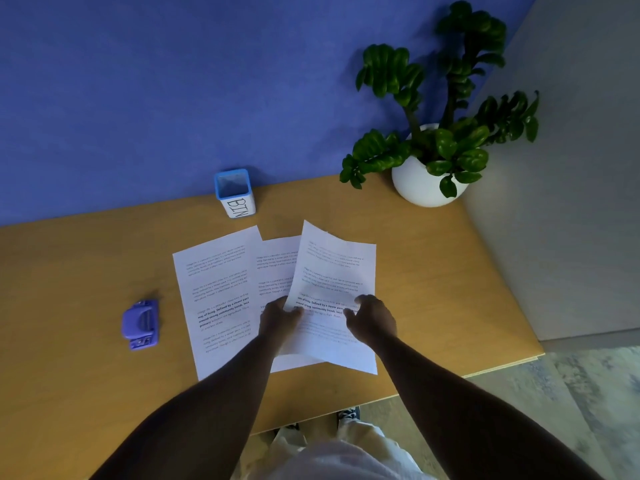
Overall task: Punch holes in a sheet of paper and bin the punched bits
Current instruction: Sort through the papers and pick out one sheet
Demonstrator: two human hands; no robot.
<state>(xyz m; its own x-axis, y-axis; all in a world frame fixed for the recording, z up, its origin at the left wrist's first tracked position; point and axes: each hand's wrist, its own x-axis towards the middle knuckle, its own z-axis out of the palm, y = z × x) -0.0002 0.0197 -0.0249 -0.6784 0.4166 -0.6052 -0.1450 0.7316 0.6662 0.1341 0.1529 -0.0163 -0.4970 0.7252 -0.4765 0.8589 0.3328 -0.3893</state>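
Left hand (278, 318): pinches the left edge of the top sheet (334, 292), thumb on the printed face.
Right hand (372, 318): fingers spread and curled, hovering over the sheet's right side; whether it touches the paper I cannot tell.
Top sheet: tilted, far end lifted, over two other printed sheets (221, 296) lying flat mid-bench.
Hole punch (141, 324): purple, toward the bench's left edge, well apart from the papers.
Bin (235, 194): blue-rimmed cup lettered BIN, at the far edge by the blue wall.
Potted plant (427, 181): far right corner.
Bench (69, 271): tan wood.
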